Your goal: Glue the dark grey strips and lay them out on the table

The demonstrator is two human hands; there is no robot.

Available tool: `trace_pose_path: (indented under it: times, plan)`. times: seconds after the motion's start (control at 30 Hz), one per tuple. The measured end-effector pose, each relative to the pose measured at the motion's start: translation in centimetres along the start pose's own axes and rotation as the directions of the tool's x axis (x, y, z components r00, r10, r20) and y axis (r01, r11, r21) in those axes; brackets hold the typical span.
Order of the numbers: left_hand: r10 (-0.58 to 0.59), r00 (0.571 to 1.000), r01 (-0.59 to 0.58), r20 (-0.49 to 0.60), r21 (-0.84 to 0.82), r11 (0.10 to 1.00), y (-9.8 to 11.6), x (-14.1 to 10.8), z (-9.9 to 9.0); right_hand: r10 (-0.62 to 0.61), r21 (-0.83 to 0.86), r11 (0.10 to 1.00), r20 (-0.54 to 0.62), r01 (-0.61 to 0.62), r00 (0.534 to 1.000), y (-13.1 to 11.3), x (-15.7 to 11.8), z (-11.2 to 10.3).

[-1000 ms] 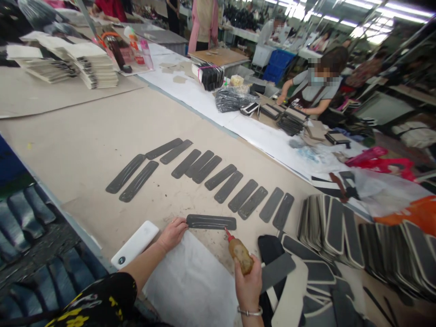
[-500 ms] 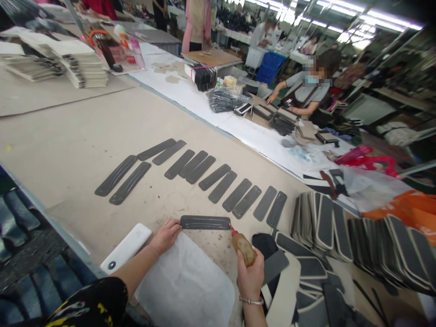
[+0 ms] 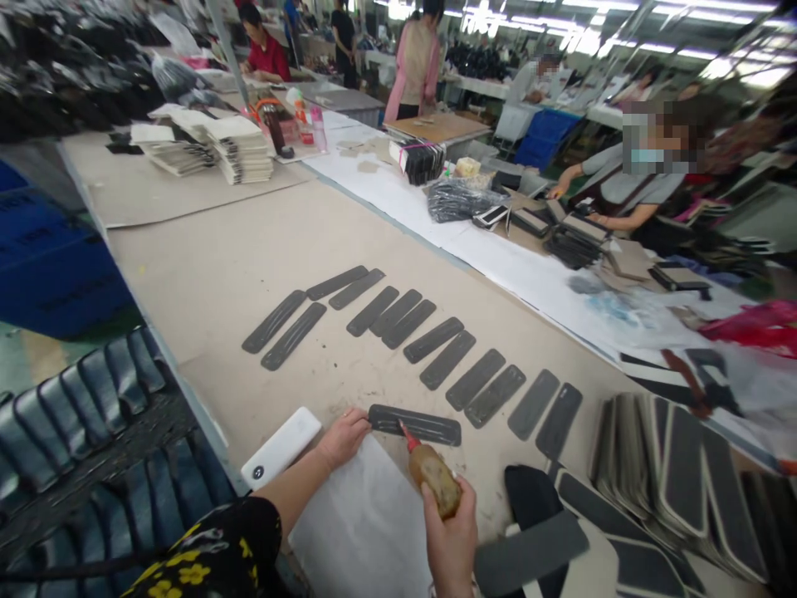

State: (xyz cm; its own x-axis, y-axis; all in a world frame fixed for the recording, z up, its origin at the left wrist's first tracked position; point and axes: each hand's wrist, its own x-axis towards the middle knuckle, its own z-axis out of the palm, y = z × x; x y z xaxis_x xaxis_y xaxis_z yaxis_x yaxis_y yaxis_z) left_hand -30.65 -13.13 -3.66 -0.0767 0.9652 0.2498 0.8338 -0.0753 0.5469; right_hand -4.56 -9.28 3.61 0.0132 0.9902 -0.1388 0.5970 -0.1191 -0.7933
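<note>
A dark grey rounded strip [image 3: 436, 427] lies on the brown-papered table with glossy lines along its face. My left hand [image 3: 345, 436] pinches its left end, fingers close together. In my right hand [image 3: 452, 531] is a squeeze glue bottle [image 3: 441, 483], amber-brown with a red nozzle. The nozzle tip points down at the strip, left of its middle; whether it touches I cannot tell. Beyond my hands several similar strips [image 3: 408, 324] lie in a slanting row, some glossy. A pale sheet [image 3: 358, 519] lies beneath my left forearm and beside the bottle.
A white phone [image 3: 281, 448] lies left of my left hand. Stacks of grey, pale-edged pieces [image 3: 678, 473] stand at the right, with loose dark pieces [image 3: 535, 552] nearer me. Dark curved pieces [image 3: 118, 473] hang below the table's left edge. A co-worker [image 3: 641, 183] sits across the table.
The bottle's nozzle has moved from the strip's right end to left of its middle. The strip has tilted slightly, its right end nearer me. My view has swung left.
</note>
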Motion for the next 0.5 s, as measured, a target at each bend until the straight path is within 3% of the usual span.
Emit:
trace_pose_path:
  times: [0.13,0.23,0.5]
  plan:
    - [-0.01,1.0,0.01,-0.007,-0.018,1.0,0.2,0.0,-0.1,-0.151,0.028,0.988,0.081,0.149,0.985,-1.6,0.8,3.1]
    - [-0.028,1.0,0.028,0.003,-0.046,0.999,0.3,0.1,-0.2,-0.23,0.021,0.973,0.097,0.229,0.968,-2.1,1.0,4.3]
    - [-0.051,0.999,0.05,-0.012,-0.063,0.997,0.3,0.1,-0.1,-0.215,-0.016,0.976,0.094,0.217,0.972,-1.7,-0.8,3.4]
